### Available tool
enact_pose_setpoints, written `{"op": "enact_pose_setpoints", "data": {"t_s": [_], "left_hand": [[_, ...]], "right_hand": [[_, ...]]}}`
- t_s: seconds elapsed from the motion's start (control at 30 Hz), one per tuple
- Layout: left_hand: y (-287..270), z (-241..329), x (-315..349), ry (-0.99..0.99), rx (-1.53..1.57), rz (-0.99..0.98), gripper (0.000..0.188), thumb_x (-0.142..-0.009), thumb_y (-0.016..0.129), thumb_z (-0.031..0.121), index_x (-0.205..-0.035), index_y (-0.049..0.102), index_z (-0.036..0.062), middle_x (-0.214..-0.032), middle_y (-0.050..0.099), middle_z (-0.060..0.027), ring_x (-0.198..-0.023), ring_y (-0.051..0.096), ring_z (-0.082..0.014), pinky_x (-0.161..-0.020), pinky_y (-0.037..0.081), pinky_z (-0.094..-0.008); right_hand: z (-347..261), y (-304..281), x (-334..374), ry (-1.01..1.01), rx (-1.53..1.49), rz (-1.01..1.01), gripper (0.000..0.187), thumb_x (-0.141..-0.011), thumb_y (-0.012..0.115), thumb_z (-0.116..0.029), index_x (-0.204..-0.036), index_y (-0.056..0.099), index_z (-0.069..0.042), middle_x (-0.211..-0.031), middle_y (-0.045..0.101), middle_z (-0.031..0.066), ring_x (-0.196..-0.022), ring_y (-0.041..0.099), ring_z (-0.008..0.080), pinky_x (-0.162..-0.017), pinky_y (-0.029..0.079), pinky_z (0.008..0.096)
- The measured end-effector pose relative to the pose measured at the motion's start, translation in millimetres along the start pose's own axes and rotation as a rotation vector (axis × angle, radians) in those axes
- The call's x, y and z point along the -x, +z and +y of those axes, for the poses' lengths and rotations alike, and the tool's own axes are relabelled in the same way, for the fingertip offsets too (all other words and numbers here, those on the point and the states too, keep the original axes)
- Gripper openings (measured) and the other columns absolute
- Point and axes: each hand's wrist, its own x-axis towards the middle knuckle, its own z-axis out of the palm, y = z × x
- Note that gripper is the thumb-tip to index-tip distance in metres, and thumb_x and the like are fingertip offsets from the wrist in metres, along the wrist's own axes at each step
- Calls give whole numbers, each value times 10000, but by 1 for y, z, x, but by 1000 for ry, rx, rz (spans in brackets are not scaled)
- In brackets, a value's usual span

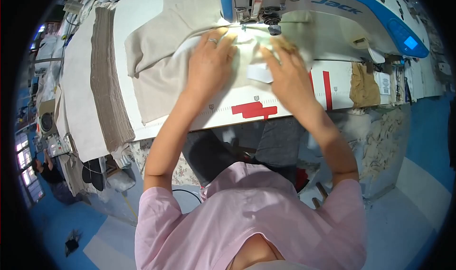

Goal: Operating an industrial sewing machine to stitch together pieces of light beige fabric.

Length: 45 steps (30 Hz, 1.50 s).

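A beige cloth point(161, 75) lies spread and rumpled on the white table of a sewing machine point(344, 8), its near part running under the lit needle area. My left hand point(209, 63) rests on this cloth left of the presser foot point(244, 26), fingers stretched out and a ring on one. To the right of the foot, my right hand point(287, 70) is over the cloth, its fingertips smeared by motion; whether they pinch the cloth I cannot tell. Beside its thumb side sits a small white piece point(260, 73), paper or label.
A stack of folded taupe cloth point(105, 70) lies left on a pale fabric sheet point(78, 94). Red tape point(254, 110) marks the table's front edge. A brown cloth piece point(365, 85) lies at the right end. Another person point(50, 172) is far left.
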Motion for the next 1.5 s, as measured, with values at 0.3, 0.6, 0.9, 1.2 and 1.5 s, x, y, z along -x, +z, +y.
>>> {"op": "enact_pose_setpoints", "data": {"t_s": [0.3,0.6,0.9,1.2,1.5], "left_hand": [[-2,-12,-1,294,-45,-80,330,-1009,637,124,-1337,658,100,-1385,650,-89,-1297,587,-323,-1153,444,-487],[-4,-9,-3,220,-26,-77,327,-1006,634,127,-1327,678,88,-1351,680,-87,-1239,636,-309,-1191,403,-505],[3,-14,-10,220,-58,-53,334,-991,635,128,-1319,690,90,-1341,693,-73,-1275,617,-265,-1203,384,-497],[-1,-17,-13,213,-58,-86,342,-1004,616,132,-1338,681,97,-1356,686,-77,-1323,593,-270,-1211,372,-505],[0,-17,-11,220,-65,-90,352,-1010,603,130,-1354,669,88,-1380,670,-96,-1352,574,-288,-1216,364,-513]], "right_hand": [[23,2,-8,-20,225,56,473,-874,592,-14,-1330,671,-111,-1347,596,198,-1379,480,406,-1223,327,571],[30,4,-15,-21,257,23,709,-783,582,69,-1451,621,-166,-1529,445,232,-1465,386,443,-1261,261,568],[49,6,-25,-144,190,141,543,-842,622,37,-1363,674,-105,-1369,569,197,-1398,495,390,-1231,324,575],[47,8,-26,-130,158,190,512,-829,638,32,-1322,700,-90,-1354,572,175,-1381,516,372,-1227,340,566],[46,6,-22,-122,167,201,506,-827,625,36,-1309,706,-96,-1350,583,162,-1373,523,367,-1236,331,554]]}}
